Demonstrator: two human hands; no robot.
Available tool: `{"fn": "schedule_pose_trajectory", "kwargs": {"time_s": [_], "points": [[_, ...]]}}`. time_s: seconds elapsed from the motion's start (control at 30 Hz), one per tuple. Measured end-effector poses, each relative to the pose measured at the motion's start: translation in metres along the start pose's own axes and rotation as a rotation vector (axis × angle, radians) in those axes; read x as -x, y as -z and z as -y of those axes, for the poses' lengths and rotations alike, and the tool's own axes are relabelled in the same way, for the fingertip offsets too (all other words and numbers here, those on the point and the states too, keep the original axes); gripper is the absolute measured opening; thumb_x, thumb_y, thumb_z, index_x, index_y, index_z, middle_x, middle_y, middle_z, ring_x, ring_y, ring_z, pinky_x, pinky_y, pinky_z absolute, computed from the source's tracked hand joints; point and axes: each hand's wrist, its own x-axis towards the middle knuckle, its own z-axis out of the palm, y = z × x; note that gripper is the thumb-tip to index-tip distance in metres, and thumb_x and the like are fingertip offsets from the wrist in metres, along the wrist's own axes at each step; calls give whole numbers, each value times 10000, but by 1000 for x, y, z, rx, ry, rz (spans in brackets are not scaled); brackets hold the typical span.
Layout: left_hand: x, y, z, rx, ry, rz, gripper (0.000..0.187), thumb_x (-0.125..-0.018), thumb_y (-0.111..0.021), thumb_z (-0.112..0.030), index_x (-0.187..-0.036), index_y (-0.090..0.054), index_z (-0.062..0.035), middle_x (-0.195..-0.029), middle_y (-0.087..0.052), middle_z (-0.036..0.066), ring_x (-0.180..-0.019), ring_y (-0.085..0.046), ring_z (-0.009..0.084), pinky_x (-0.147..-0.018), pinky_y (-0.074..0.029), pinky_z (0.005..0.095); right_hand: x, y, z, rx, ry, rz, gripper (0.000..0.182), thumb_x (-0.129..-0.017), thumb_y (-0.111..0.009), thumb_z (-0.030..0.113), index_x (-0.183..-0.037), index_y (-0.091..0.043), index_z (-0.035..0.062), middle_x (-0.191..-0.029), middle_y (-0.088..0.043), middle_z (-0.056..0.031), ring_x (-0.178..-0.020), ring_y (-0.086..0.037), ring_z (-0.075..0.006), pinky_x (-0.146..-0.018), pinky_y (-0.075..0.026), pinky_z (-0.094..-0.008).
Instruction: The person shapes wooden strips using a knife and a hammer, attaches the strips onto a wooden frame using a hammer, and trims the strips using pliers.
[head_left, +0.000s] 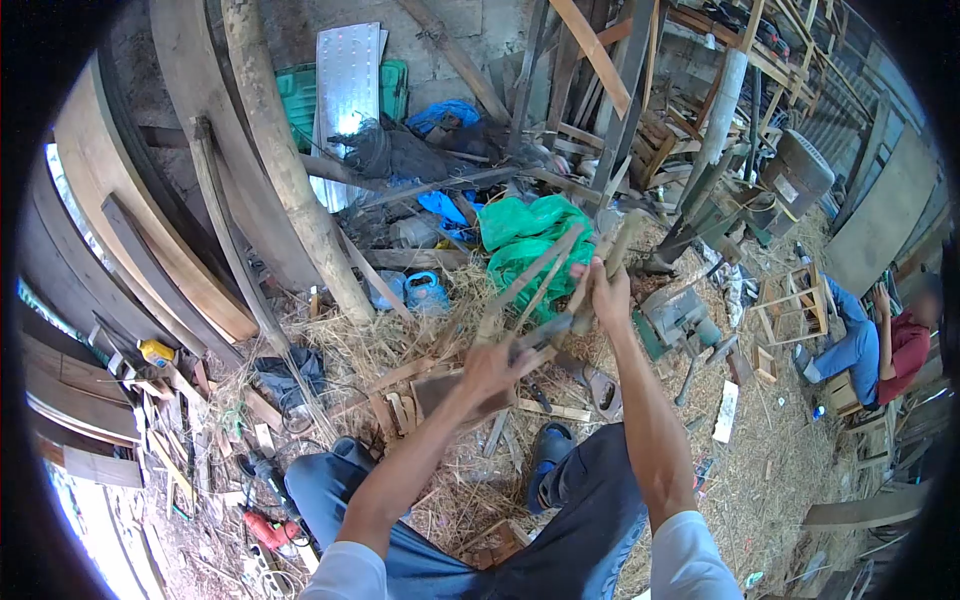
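My left hand [488, 372] is closed around the near end of narrow wooden pieces, in front of my knees. Higher and to the right, my right hand [610, 295] grips the far side of the same wooden pieces [548, 268], which look like a small frame of slats. A dark, flat strip [553, 328] runs between the hands; motion blur hides whether it is a tool or part of the wood. Below the hands, a wooden block [450, 392] lies on the straw-covered ground.
A green plastic sheet [530, 235] lies behind the hands. A bench machine [680, 320] stands to the right, and another person [885, 350] sits farther right near small wooden frames [790, 305]. A red power tool [268, 530] lies at lower left. Boards lean at left.
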Motion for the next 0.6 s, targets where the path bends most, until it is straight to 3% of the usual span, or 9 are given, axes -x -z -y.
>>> {"fn": "schedule_pose_trajectory", "kwargs": {"time_s": [0.07, 0.1, 0.13, 0.2, 0.23, 0.27, 0.33, 0.43, 0.6], "points": [[4, 3, 16, -46, 35, -46, 581, -787, -586, -535, -1077, -541, -33, -694, -618, 215, -703, -618, 408, -640, -482, 482, -1, -2, -5, 164, -84, -21, 289, -923, -518, 214, -1036, -503, -52, -822, -648, -129, -702, -649, -191, -529, -521, -284], [4, 6, 26, -94, 66, -98, 568, -796, -578, -532, -1081, -541, -43, -687, -616, 212, -699, -621, 403, -635, -483, 480, -2, 3, -29, 424, 79, -10, 264, -925, -508, 207, -987, -509, -50, -755, -644, -116, -626, -641, -183, -483, -510, -277], [5, 8, 37, -98, 72, -102, 568, -796, -578, -532, -1081, -541, -43, -687, -616, 212, -699, -621, 403, -635, -483, 480, 12, -7, -11, 418, 80, -4, 264, -925, -508, 207, -987, -509, -50, -755, -644, -116, -626, -641, -183, -483, -510, -277], [4, 14, 56, -187, 104, -113, 634, -748, -592, -601, -1066, -578, -52, -684, -624, 205, -674, -631, 373, -603, -485, 465, 39, -22, 24, 522, -192, 49, 320, -920, -508, 262, -960, -522, -55, -707, -636, -135, -654, -650, -208, -542, -527, -333], [5, 18, 61, -188, 110, -120, 634, -748, -592, -601, -1066, -578, -52, -684, -624, 205, -674, -631, 373, -603, -485, 465, 46, -24, 20, 407, -256, 109, 336, -920, -497, 279, -925, -515, -57, -683, -617, -182, -637, -638, -299, -569, -500, -399], [7, 23, 65, -210, 152, -116, 680, -707, -598, -645, -1056, -601, -62, -691, -630, 203, -673, -635, 360, -602, -486, 454, 55, -26, 17, 407, -252, 119, 336, -920, -497, 279, -925, -515, -57, -683, -617, -182, -637, -638, -299, -569, -500, -399], [9, 38, 60, -228, 195, -122, 725, -666, -604, -689, -1046, -624, -72, -699, -636, 201, -672, -640, 347, -601, -487, 443, 74, -28, 13, 647, -76, 233, 356, -914, -500, 293, -903, -504, -63, -649, -572, -239, -633, -600, -399, -587, -457, -456], [13, 65, 42, -224, 321, -71, 850, -555, -597, -785, -1027, -632, -80, -784, -664, 193, -749, -658, 334, -686, -508, 427, 105, -38, 21, 651, -67, 355, 355, -907, -508, 291, -908, -499, -64, -637, -538, -274, -653, -560, -462, -576, -424, -475], [9, 69, 56, -168, 385, -217, 582, -865, -411, -574, -912, -650, -45, -751, -638, 235, -747, -640, 379, -677, -500, 473, 148, -50, 33, 626, -23, 393, 360, -912, -497, 300, -923, -496, -60, -688, -558, -300, -710, -551, -486, -581, -415, -494]]}}
